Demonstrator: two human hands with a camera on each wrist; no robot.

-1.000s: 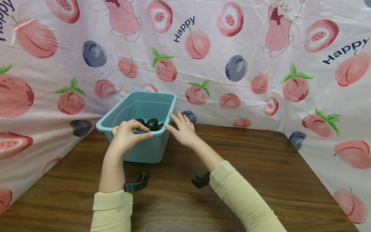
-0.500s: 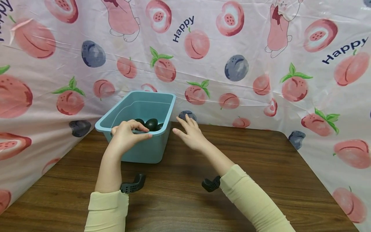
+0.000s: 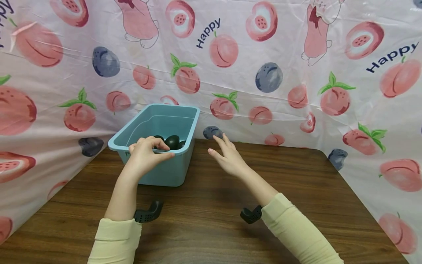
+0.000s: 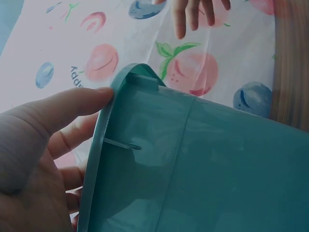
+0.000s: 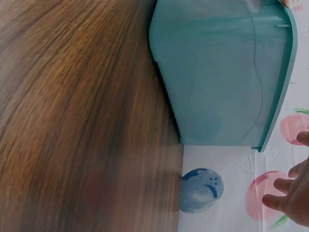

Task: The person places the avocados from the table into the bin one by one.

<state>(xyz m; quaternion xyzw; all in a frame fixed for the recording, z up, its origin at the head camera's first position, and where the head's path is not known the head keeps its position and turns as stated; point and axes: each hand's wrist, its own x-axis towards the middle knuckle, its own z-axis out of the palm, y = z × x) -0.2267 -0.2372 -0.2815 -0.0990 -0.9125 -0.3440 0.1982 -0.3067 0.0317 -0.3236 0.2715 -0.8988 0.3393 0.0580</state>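
A light blue plastic bin stands on the table's left side. Several smooth dark oval objects, avocado-like in shape, lie inside; the near rim and hand partly hide them. My left hand pinches the bin's near rim, thumb outside and fingers over the inner side. The left wrist view shows the left thumb on the edge of the bin's rim. My right hand hovers to the right of the bin, apart from it, fingers spread and holding nothing. In the right wrist view the right hand appears at the lower right corner.
The dark wooden table extends to the right and front of the bin. A fruit-printed cloth hangs behind and along both sides. Black camera mounts sit at both wrists, such as the left mount.
My right hand has let go of the bin's right rim and moved away to the right. My left hand keeps its hold on the near rim, and the bin has hardly moved.
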